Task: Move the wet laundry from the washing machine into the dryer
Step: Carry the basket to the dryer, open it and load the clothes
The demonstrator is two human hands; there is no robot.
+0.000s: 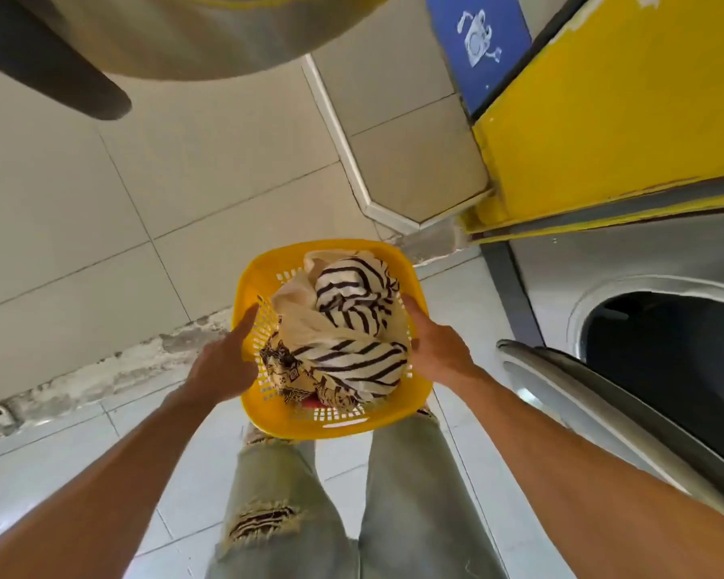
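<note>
pale floor tiles (pixel 80 194) spread under everything, with a chipped, rough strip of bare cement (pixel 101 369) crossing them at the left. at the right stood a steel machine front (pixel 627 261) with its round opening (pixel 678 348) dark and its door (pixel 602 415) swung down and out toward the person. above it ran a yellow panel (pixel 602 119), and beside that a blue sign (pixel 477 39) with a white drawing.

a yellow plastic basket (pixel 331 424) hung between both hands, above the person's torn pale jeans (pixel 264 516). the laundry (pixel 343 328) lay heaped inside it: cream cloth with dark stripes on top, a brown patterned piece at the near left, a bit of red under that.

the left hand (pixel 222 365) gripped the basket's left rim, fingers curled over the edge and pressed to the perforated wall. the right hand (pixel 439 344) clasped the right rim the same way, thumb inside against the cloth. both arms reached forward, nearly straight.
</note>
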